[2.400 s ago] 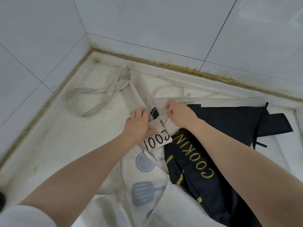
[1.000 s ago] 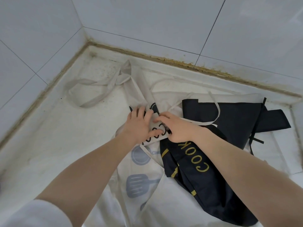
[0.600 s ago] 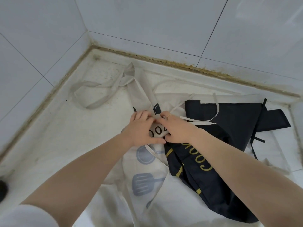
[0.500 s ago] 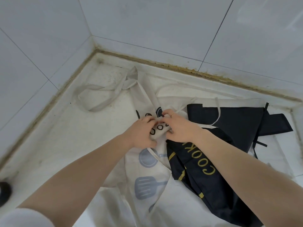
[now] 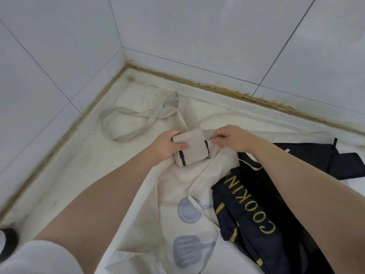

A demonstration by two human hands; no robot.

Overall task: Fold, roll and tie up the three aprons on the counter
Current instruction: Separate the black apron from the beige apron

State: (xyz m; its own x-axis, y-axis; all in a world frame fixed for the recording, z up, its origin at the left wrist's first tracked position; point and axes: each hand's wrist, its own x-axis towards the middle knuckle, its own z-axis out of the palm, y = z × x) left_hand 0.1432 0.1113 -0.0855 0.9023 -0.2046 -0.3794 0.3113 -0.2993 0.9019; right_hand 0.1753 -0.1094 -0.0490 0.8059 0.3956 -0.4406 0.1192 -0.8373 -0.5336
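A beige apron is rolled into a small bundle point(image 5: 194, 148) in the middle of the counter point(image 5: 83, 171). My left hand point(image 5: 167, 146) grips the bundle's left end, thumb on top. My right hand point(image 5: 230, 138) pinches a thin tie point(image 5: 249, 166) at the bundle's right end. The bundle's wide strap loop point(image 5: 126, 123) trails away to the back left. A white apron point(image 5: 187, 212) with blue pan and spatula prints lies under my arms. A black apron point(image 5: 262, 206) with yellow "COOKING" lettering lies crumpled to the right.
White tiled walls point(image 5: 177, 36) meet in a corner close behind the counter, with a stained joint point(image 5: 217, 89) along the base. A dark round object point(image 5: 8, 246) shows at the lower left edge. Bare counter lies left of the aprons.
The beige apron has been rolled further; its "COOK" lettering no longer shows and plain fabric faces up. Both hands shifted away from me with the bundle, and the right hand now pinches the tie.
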